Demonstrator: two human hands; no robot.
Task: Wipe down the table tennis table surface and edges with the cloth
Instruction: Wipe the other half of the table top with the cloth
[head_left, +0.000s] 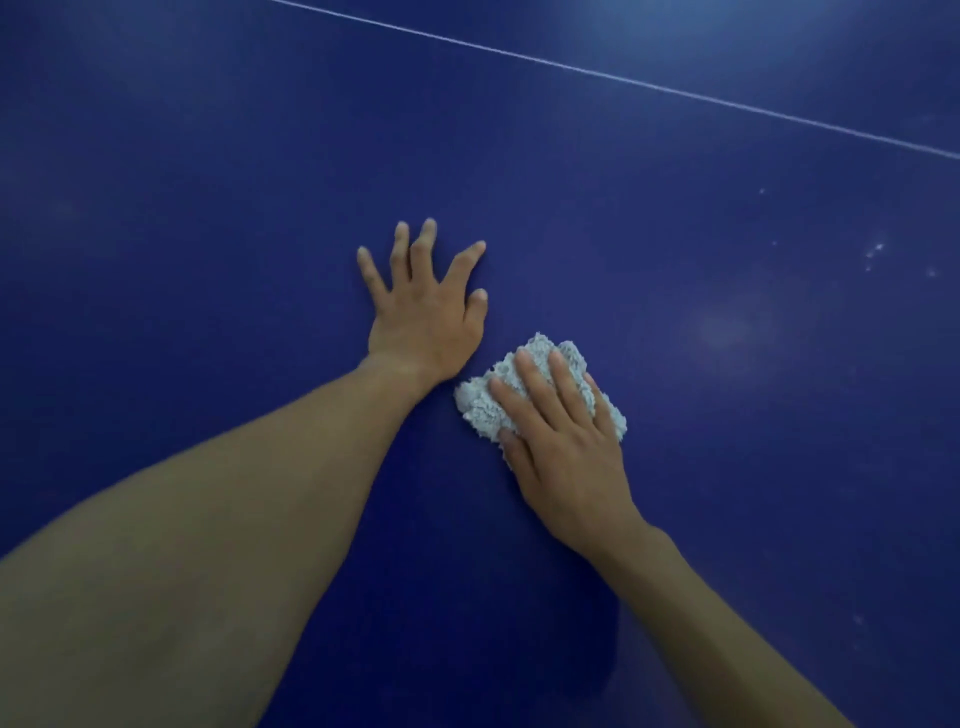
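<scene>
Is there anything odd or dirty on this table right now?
A few small white specks dot the blue table to the right of the cloth, which the right hand presses flat. They lie apart from the cloth. Nothing looks damaged.

Deep blue table, plain w/ no pattern, crossed by one thin white line running diag. at top. Scattered white specks at right. Pale glare patches on the blue. Cloth: light grey-white, nubby texture.
</scene>
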